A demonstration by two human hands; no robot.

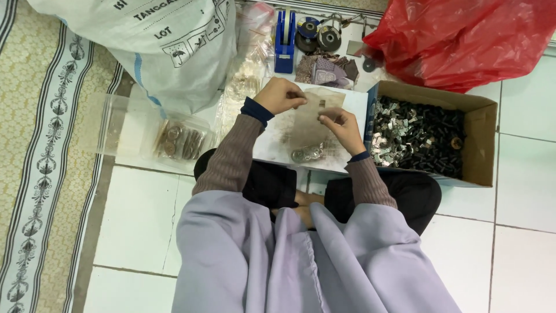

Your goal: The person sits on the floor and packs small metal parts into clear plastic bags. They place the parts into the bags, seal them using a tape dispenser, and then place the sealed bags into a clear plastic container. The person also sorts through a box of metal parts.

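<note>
My left hand and my right hand are raised over a white board on the floor, each pinching a side of a small clear plastic bag. The bag hangs between them with round metal pieces gathered at its bottom. A tiny dark piece sits at the bag's upper edge between my fingertips. Both sleeves are brown ribbed knit with dark cuffs.
A cardboard box of small dark and silver parts stands to the right. A clear tub with round pieces lies left. Behind are a white woven sack, a red plastic bag, a blue tape dispenser and tape rolls.
</note>
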